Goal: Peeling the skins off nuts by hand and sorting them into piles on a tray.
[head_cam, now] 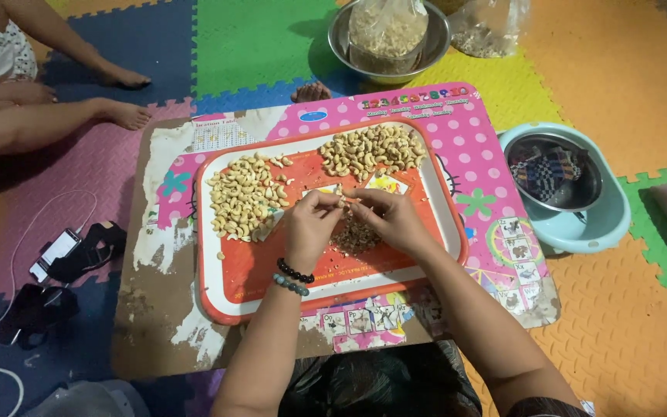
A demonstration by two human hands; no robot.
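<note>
Head view: cashew peeling, looks roughly halfway.
Both hands, left (308, 224) and right (390, 218), pinch one cashew (341, 200) mid-tray (225, 297); two peeled piles (245, 197) sit far side, a skin heap (354, 234) under the fingers, more bagged nuts (386, 35) beyond the tabletop.

dim warm indoor light, soft shadows, slightly blurry throughout.

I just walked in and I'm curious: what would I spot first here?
Probably the bright red tray in the middle, with two piles of pale cashew nuts at its back. Right over it, the left hand and right hand pinch one nut together above a heap of brown peelings.
</note>
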